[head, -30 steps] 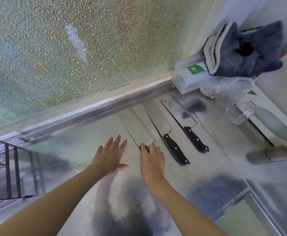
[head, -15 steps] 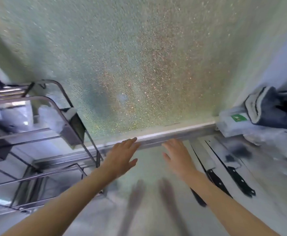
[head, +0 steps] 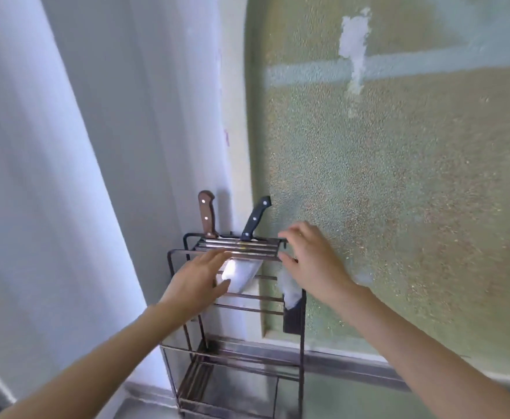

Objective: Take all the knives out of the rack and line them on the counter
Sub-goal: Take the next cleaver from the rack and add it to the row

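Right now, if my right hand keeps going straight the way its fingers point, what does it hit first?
Probably the rack's top bars near its right corner, then the black-handled knife. The right hand is open, fingers aimed up and left, but depth is unclear.

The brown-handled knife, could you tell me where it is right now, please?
It stands in the rack's top slots at the back left, just left of the black-handled knife, beyond the left hand.

"Room above the rack (head: 235, 252)?"
"Plenty: brown handle (head: 206, 213) and black handle (head: 254, 218) stand clear overhead. Wall (head: 127, 146) crowds the left, frosted glass (head: 398, 207) behind."
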Demonstrator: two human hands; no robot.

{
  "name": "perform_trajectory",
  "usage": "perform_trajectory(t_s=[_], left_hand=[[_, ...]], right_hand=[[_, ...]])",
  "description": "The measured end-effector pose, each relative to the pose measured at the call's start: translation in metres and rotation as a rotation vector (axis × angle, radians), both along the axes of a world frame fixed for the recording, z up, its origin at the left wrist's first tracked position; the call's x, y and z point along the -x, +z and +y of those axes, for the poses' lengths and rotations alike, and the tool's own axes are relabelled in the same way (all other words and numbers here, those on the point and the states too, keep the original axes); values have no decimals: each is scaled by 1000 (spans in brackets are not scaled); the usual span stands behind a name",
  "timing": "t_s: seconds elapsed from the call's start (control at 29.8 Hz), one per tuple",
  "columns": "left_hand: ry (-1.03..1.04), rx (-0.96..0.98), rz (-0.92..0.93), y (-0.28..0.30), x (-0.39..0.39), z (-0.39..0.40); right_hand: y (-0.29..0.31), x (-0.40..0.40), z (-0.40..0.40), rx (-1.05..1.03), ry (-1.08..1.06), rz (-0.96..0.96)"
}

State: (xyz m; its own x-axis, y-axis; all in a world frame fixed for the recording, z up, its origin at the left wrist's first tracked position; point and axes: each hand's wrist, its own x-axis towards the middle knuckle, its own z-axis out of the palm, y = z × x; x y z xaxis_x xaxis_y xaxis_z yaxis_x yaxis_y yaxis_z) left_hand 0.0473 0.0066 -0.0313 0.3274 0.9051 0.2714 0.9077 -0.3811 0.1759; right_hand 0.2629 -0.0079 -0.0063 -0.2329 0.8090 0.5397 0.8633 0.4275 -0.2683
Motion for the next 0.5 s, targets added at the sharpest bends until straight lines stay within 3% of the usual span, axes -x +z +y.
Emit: perform_trajectory(t_s=[0.17,0.3,0.5], left_hand=[[23,41,5,-2,29,25],[2,57,42,-13,41,37],[-27,50,-15,-24,44,42]], right_hand=[[30,38,45,-91,-57,-275],[44,48,85,17,-160,-566],[55,59,106,230,-210,-642]])
